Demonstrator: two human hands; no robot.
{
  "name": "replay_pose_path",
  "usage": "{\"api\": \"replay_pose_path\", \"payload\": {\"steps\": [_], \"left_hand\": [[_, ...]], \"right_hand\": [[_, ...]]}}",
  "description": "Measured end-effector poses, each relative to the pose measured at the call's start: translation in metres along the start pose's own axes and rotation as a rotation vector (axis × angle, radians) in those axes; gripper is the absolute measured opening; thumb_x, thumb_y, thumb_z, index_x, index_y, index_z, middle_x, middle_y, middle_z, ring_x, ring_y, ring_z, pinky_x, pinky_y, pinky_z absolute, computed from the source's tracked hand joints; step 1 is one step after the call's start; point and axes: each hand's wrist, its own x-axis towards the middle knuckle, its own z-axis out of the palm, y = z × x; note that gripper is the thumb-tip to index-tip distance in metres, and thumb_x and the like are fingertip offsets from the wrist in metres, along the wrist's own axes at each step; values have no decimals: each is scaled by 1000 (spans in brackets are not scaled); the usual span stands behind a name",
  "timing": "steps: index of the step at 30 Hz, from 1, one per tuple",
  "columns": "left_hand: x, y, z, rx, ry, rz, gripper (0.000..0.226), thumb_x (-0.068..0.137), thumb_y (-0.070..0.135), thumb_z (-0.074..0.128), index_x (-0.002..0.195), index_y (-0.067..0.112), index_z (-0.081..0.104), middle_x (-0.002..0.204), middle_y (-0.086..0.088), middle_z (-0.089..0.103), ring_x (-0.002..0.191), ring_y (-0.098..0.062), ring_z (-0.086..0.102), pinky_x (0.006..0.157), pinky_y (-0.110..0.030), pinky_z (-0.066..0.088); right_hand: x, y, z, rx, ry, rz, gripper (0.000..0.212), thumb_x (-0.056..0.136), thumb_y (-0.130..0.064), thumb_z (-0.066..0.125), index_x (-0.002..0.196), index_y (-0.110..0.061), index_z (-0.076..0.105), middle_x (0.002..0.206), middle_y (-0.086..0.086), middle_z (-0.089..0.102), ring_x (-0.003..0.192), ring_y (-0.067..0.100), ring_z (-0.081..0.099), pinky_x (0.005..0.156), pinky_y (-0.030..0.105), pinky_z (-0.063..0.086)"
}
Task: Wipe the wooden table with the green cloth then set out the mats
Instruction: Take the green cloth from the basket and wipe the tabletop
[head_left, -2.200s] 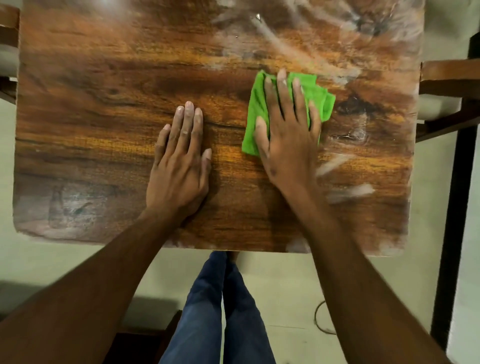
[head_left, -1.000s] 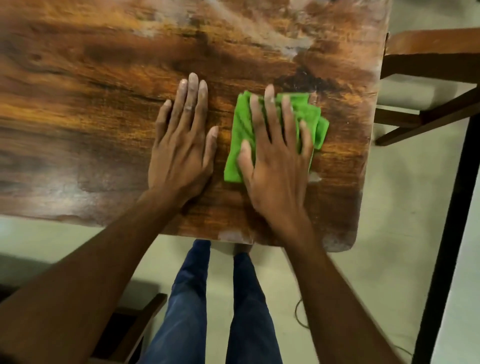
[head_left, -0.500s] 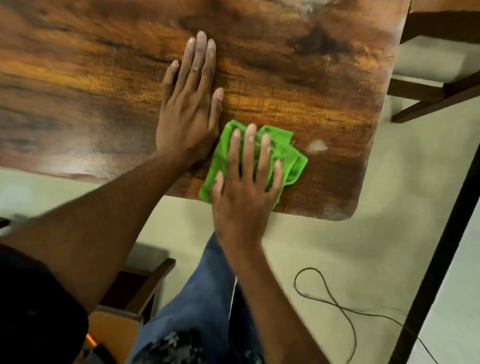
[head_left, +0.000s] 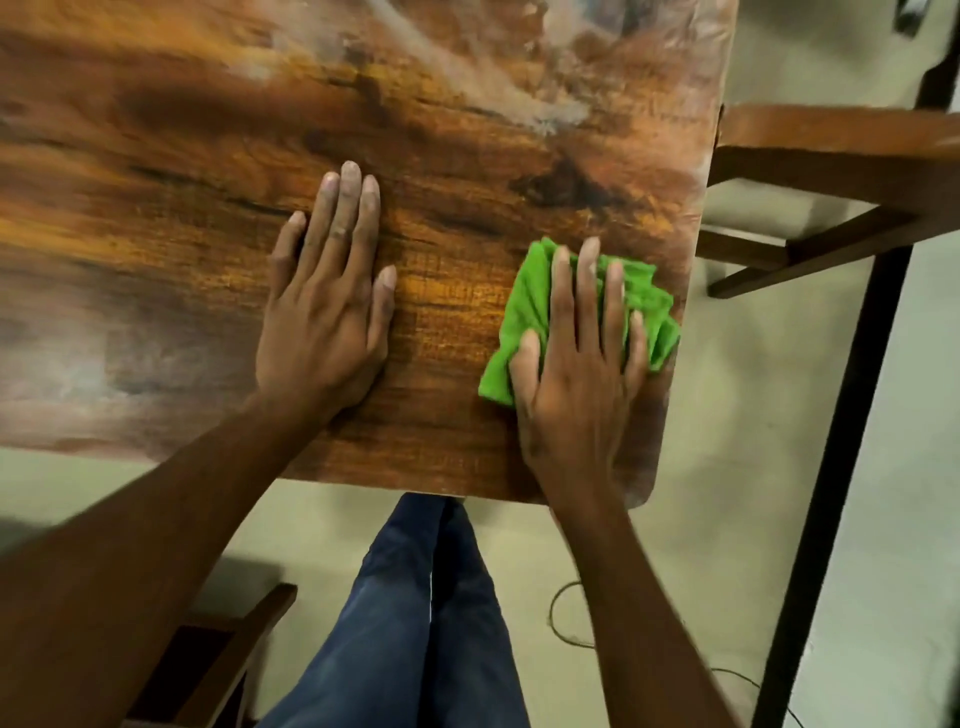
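The wooden table (head_left: 156, 156) fills the upper left of the head view, with pale dusty smears near its far right part. A crumpled green cloth (head_left: 524, 306) lies near the table's right edge, close to the front right corner. My right hand (head_left: 576, 358) presses flat on the cloth with its fingers straight and spread. My left hand (head_left: 327, 301) rests palm down on the bare wood to the left of the cloth, apart from it. No mats are in view.
A wooden chair (head_left: 831, 171) stands right beside the table's right edge. A dark vertical post (head_left: 841, 415) runs down the right side. Another wooden chair part (head_left: 223, 654) sits low at the left by my legs. A thin cable (head_left: 561, 618) lies on the floor.
My right hand has slid the green cloth from the front edge beside my left hand out to the right edge. My left hand stays flat on the wood.
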Motion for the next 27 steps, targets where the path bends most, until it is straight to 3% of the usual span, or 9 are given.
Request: {"api": "replay_pose_path", "payload": {"steps": [6, 12, 19, 22, 27], "left_hand": [[0, 1, -2, 18, -11, -12, 64, 114, 34, 23, 169, 11, 3, 178, -7, 0, 165, -17, -2, 132, -48, 12], [-1, 1, -2, -8, -23, -14, 65, 112, 35, 24, 169, 12, 4, 178, -6, 0, 165, -18, -1, 132, -49, 13], [1, 0, 0, -24, -51, -29, 66, 112, 35, 23, 169, 12, 2, 178, -6, -2, 165, -17, -3, 133, -48, 10], [2, -1, 1, -35, -58, -33, 66, 112, 35, 23, 169, 12, 1, 178, -6, -3, 165, -18, -4, 133, -48, 10], [4, -2, 3, -34, -62, -33, 66, 112, 36, 23, 169, 12, 1, 178, -6, -3, 165, -18, -4, 133, -48, 9]], "right_hand": [[145, -18, -3, -49, 100, -193, 64, 110, -46, 27, 168, -22, 20, 176, 3, 16, 164, 24, 11, 130, 50, 13], [46, 1, -11, -48, -10, -145, 68, 109, -38, 36, 170, -24, 7, 178, -3, 1, 164, 17, -2, 131, 50, 11], [-54, 27, -1, -77, -64, -114, 76, 100, -31, 56, 168, -24, 21, 177, -2, 12, 164, 20, 10, 128, 54, 21], [-19, 32, -6, -73, -52, -113, 75, 102, -35, 48, 169, -26, 16, 177, -3, 8, 164, 18, 7, 129, 52, 20], [116, 47, -17, -4, 98, -83, 64, 108, -39, 35, 169, -26, 17, 177, -4, 12, 164, 15, 7, 129, 48, 16]]}}
